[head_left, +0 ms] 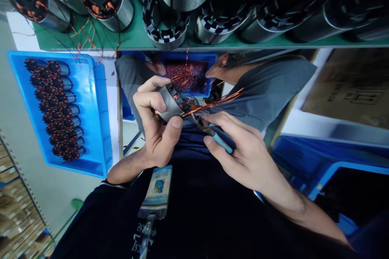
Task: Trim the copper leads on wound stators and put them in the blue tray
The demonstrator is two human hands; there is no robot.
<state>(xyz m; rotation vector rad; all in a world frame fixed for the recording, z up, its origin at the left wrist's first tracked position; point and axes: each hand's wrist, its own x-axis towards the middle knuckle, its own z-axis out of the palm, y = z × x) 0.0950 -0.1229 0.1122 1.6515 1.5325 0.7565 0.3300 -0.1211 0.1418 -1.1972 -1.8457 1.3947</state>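
Observation:
Fingers of my left hand (158, 123) wrap round a motor stator (170, 104), a silver cylinder with copper windings at its rim. A bundle of copper wires (217, 104) runs out from the stator to the right. My right hand (240, 141) is closed on a pair of pliers or cutters (217, 137) with light blue handles. The tool's jaws are at the wires close to the stator's edge; whether they grip the wire I cannot tell. Below the hands, between the knees, a blue bin (209, 89) holds many copper wire scraps (187, 75).
A green bench (133, 40) carries wound stators (121, 12) at the left and bare stators (170, 40) along the middle and right. On the left, a blue tray (95, 109) holds rows of small wound stators. A cardboard box (346, 85) and another blue bin (328, 170) are at the right.

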